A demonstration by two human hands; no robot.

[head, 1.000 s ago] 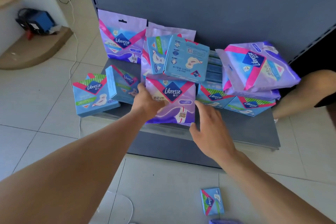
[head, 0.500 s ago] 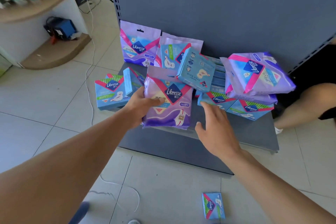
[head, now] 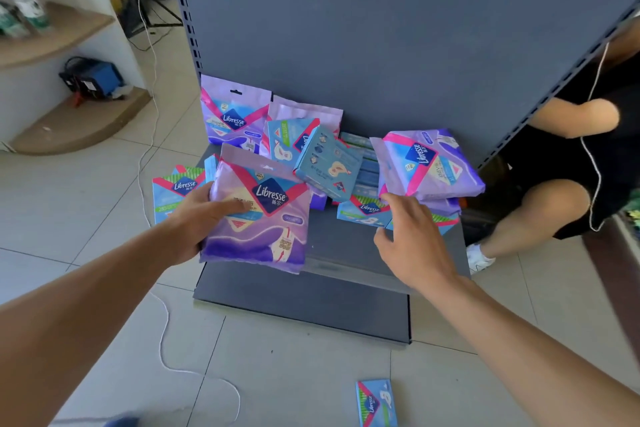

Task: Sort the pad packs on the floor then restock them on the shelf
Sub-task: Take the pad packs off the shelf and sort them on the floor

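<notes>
Head view: my left hand (head: 201, 218) now has the purple pack (head: 258, 215) lifted off the shelf (head: 346, 270), so sorting goes on; my right hand (head: 412, 243) hovers relaxed, holding nothing, near the blue packs (head: 363, 211); on the shelf, purple and blue packs lie mixed; one small blue pack (head: 375, 402), slightly blurred, lies on the floor before it.

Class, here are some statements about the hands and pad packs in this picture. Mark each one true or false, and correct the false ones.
1. The left hand holds a purple pack. True.
2. The right hand grips a blue box. False: it is open and holds nothing.
3. A small blue pack lies on the floor tiles in front of the shelf base. True.
4. The upright purple pack at the back lies flat on the floor. False: it stands against the grey back panel.
</notes>
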